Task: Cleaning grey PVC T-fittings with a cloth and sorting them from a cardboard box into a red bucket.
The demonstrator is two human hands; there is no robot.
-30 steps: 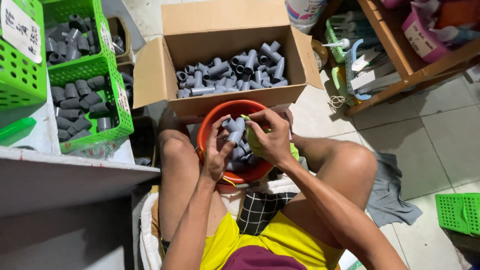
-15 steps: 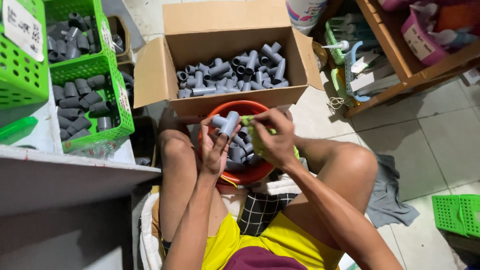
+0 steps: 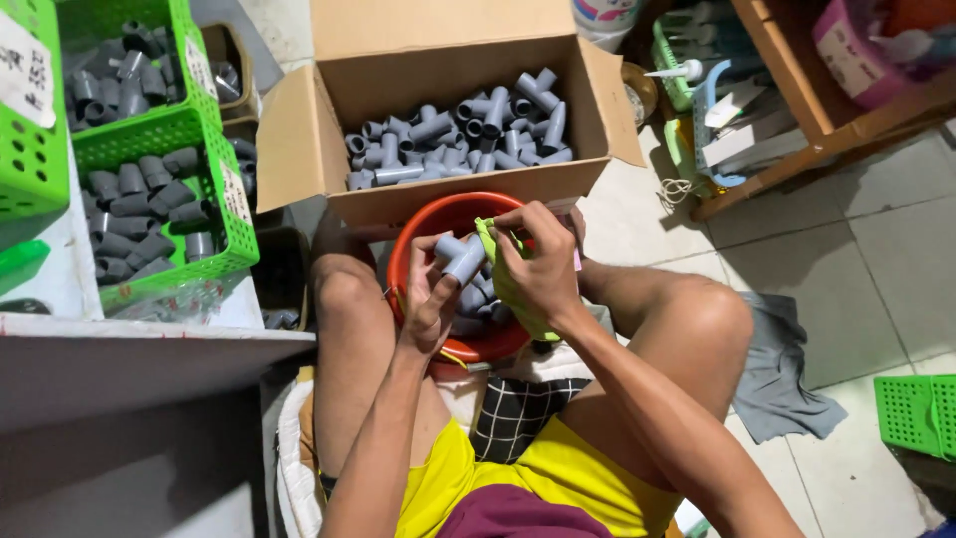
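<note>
My left hand (image 3: 430,297) holds a grey plastic tee pipe fitting (image 3: 462,257) over an orange basin (image 3: 423,228) that sits between my knees. My right hand (image 3: 543,267) grips a light green cloth (image 3: 505,282) and presses it against one end of the fitting. More grey fittings (image 3: 476,301) lie in the basin under my hands. Just beyond the basin stands an open cardboard box (image 3: 299,139) filled with several grey pipe fittings (image 3: 468,134).
Green plastic baskets (image 3: 204,134) of grey fittings stand on a grey shelf (image 3: 119,359) at the left. A wooden rack (image 3: 817,120) with assorted goods is at the upper right. A grey rag (image 3: 792,374) and a green basket (image 3: 921,413) lie on the tiled floor to the right.
My left hand lifted the tee fitting out of the basin, then lowered it slightly. My right hand with the cloth has closed onto the fitting's end.
</note>
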